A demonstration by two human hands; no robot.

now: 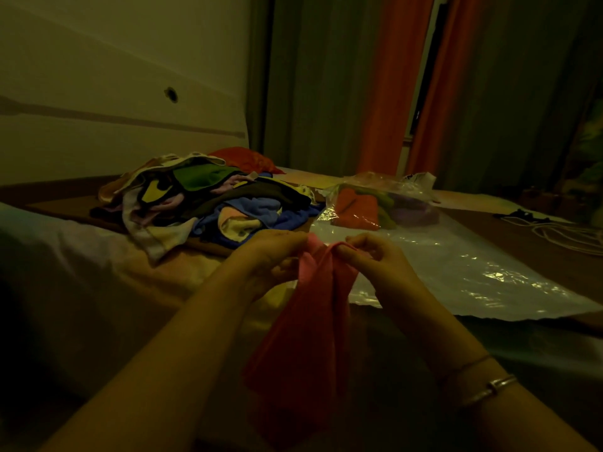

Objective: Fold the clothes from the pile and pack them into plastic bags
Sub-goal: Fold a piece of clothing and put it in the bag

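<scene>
Both forearms reach forward, bare, and converge at the centre. The left hand (274, 256) and the right hand (375, 259) are raised close together, fingers curled and pinching, knuckles toward each other. Bracelets ring the right wrist.

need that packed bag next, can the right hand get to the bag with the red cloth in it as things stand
Probably not right away: the right hand is pinching the pink garment. The packed bag lies just beyond it with nothing between.

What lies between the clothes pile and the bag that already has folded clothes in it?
Head view: nearly nothing. The filled bag abuts the pile; only a crinkled edge of the flat plastic sheet shows there.
</scene>
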